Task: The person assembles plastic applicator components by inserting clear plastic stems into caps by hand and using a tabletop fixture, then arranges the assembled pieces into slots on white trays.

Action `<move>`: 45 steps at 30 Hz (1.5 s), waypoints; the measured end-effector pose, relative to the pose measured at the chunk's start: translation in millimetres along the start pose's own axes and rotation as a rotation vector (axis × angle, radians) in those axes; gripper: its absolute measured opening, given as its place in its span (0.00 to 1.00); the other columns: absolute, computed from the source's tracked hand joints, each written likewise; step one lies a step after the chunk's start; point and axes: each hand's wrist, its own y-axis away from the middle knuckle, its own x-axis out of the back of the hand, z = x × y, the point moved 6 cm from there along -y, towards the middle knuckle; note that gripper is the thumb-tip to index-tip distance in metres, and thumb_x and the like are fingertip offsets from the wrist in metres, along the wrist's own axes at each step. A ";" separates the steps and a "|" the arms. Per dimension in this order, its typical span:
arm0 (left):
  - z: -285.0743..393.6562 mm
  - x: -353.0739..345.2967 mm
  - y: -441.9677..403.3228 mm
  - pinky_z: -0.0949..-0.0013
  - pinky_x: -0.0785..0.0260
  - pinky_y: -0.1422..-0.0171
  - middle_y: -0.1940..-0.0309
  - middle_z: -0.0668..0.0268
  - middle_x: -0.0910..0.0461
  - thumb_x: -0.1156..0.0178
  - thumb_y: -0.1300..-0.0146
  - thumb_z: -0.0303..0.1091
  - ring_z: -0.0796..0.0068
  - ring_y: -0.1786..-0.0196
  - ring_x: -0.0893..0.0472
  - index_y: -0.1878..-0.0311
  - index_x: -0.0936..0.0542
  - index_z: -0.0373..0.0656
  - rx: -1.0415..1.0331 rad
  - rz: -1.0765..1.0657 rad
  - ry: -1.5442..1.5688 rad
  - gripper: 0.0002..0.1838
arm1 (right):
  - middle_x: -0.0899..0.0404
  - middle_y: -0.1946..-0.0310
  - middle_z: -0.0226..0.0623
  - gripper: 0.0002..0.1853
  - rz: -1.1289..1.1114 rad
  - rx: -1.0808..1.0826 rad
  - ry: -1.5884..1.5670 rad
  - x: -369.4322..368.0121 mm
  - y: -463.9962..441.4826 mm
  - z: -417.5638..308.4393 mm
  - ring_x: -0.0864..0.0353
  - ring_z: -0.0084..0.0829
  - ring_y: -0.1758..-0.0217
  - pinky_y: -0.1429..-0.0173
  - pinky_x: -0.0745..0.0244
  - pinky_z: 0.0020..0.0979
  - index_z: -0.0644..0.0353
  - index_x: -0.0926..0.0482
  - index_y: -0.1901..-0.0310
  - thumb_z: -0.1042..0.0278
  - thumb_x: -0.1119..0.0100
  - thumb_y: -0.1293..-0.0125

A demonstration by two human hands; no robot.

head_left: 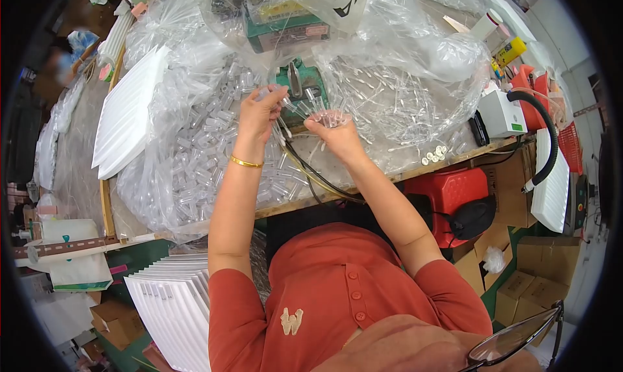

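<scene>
My left hand [257,115], with a gold bangle at the wrist, is closed on a small clear plastic tube [264,93] beside a green bench fixture [314,80]. The fixture has a pointed metal piece [294,80]. My right hand [339,137] is closed around several thin clear plastic pieces with white-tipped stems [314,102], which point toward the left hand. Their exact kind is too small to make out. To the left lies a heap of short clear tubes [201,148]. On the right, many clear stem pieces [396,102] are spread over plastic sheeting.
A boxed green item [285,31] stands at the back under plastic. White ridged trays [130,112] lean at the left. Small round white pieces [433,156] lie near the table edge [467,156]. A white box [503,114] with a black hose [551,135] sits right; cables [318,177] cross the front.
</scene>
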 end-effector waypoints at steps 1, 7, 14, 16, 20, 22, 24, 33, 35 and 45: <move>-4.3 -1.5 1.0 0.84 0.49 0.81 0.76 0.70 0.27 0.34 0.52 0.26 0.85 0.80 0.32 0.64 0.26 0.38 -0.002 -0.001 0.003 0.13 | 0.22 0.77 0.28 0.09 -0.001 0.002 0.003 0.0 -0.3 -1.8 0.28 0.17 0.76 0.70 0.34 0.20 0.62 0.20 0.70 0.67 0.35 0.49; -2.6 -20.9 9.4 0.80 0.39 0.73 0.76 0.71 0.25 0.30 0.57 0.28 0.83 0.76 0.29 0.65 0.24 0.38 -0.145 0.013 -0.110 0.16 | 0.25 0.79 0.25 0.09 0.085 -0.084 -0.148 -9.9 3.6 -11.3 0.31 0.15 0.79 0.77 0.42 0.20 0.60 0.21 0.70 0.66 0.33 0.51; 54.5 -38.6 -13.6 0.76 0.33 0.66 0.73 0.67 0.22 0.34 0.55 0.26 0.78 0.70 0.25 0.66 0.22 0.34 -0.374 0.009 -0.262 0.12 | 0.24 0.79 0.28 0.12 0.205 0.025 -0.181 -26.5 -36.7 -34.1 0.28 0.17 0.78 0.79 0.42 0.18 0.60 0.23 0.68 0.65 0.32 0.52; 57.5 -41.6 -30.2 0.76 0.41 0.75 0.77 0.72 0.26 0.36 0.53 0.26 0.82 0.77 0.32 0.67 0.23 0.39 -0.418 -0.103 -0.261 0.09 | 0.24 0.79 0.28 0.13 0.223 0.072 -0.296 -30.6 -49.6 -35.4 0.29 0.17 0.79 0.80 0.42 0.19 0.61 0.23 0.69 0.64 0.31 0.52; 52.9 -34.1 -50.2 0.76 0.40 0.74 0.74 0.69 0.24 0.35 0.53 0.26 0.80 0.75 0.29 0.66 0.23 0.38 -0.384 -0.103 -0.299 0.10 | 0.25 0.80 0.28 0.14 0.238 0.070 -0.327 -32.5 -63.4 -25.8 0.30 0.17 0.80 0.81 0.43 0.20 0.62 0.24 0.70 0.64 0.31 0.53; 54.9 -39.5 -43.6 0.74 0.32 0.67 0.71 0.65 0.20 0.35 0.52 0.30 0.77 0.70 0.24 0.64 0.21 0.35 -0.536 -0.143 -0.493 0.12 | 0.25 0.80 0.28 0.14 0.217 0.047 -0.224 -29.0 -66.0 -18.7 0.31 0.17 0.81 0.82 0.43 0.20 0.62 0.24 0.69 0.62 0.31 0.51; 41.5 -36.1 -46.7 0.75 0.31 0.66 0.71 0.65 0.20 0.33 0.54 0.30 0.78 0.70 0.24 0.63 0.22 0.35 -0.582 -0.122 -0.465 0.14 | 0.25 0.79 0.29 0.14 0.237 0.029 -0.226 -21.2 -64.3 -10.7 0.31 0.18 0.81 0.81 0.43 0.21 0.61 0.24 0.68 0.61 0.32 0.51; 36.7 -36.1 -34.7 0.75 0.29 0.60 0.69 0.66 0.20 0.30 0.59 0.27 0.80 0.66 0.23 0.62 0.23 0.36 -0.591 -0.045 -0.249 0.18 | 0.25 0.74 0.32 0.11 0.318 -0.046 -0.449 28.3 -47.3 2.8 0.28 0.22 0.75 0.75 0.38 0.20 0.62 0.24 0.65 0.63 0.39 0.43; 35.2 -38.2 -34.2 0.75 0.29 0.60 0.69 0.66 0.20 0.31 0.58 0.27 0.80 0.66 0.23 0.63 0.23 0.36 -0.573 -0.063 -0.243 0.17 | 0.27 0.76 0.31 0.12 0.306 0.008 -0.392 37.4 -45.9 -0.2 0.29 0.23 0.76 0.74 0.36 0.20 0.63 0.25 0.65 0.62 0.40 0.42; 54.2 26.6 -47.7 0.54 0.32 0.64 0.73 0.54 0.23 0.42 0.57 0.33 0.52 0.66 0.24 0.71 0.24 0.41 -0.676 0.272 -1.564 0.08 | 0.29 0.79 0.28 0.12 0.176 -0.035 -0.206 49.6 -16.9 -11.4 0.32 0.18 0.78 0.73 0.36 0.19 0.64 0.24 0.59 0.65 0.43 0.40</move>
